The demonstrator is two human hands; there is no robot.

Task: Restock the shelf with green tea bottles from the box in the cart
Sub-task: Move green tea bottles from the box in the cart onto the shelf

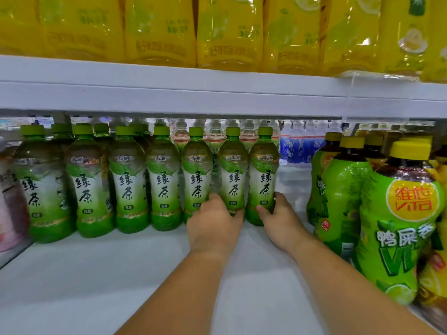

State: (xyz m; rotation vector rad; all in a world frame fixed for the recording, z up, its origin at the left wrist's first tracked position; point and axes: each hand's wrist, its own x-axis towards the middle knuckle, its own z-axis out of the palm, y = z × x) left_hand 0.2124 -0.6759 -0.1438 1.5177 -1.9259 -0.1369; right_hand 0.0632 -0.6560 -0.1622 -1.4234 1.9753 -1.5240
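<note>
Two hands are reaching in over the bare white shelf [121,274], both working at the right end of the front row of green tea bottles [128,180]. Left hand [214,221] is gripping the lower body of the second bottle from the right [232,170]: thumb lying up its left side, fingers curling round toward its right, knuckles hiding the base. Right hand [278,215] is gripping the end bottle [263,175] low down, thumb pressing at front-left, fingers wrapping the right side. Both bottles are standing upright on the shelf, just beside each other and in line with five more to the left, green caps up. Large yellow-capped bottles [396,213] with bright green labels are crowding the right edge, apart from the end bottle. Further back, blue-labelled water bottles [297,146] are showing, blurred. Overhead, yellow drink bottles [229,32] are sitting on the upper shelf [169,93].
</note>
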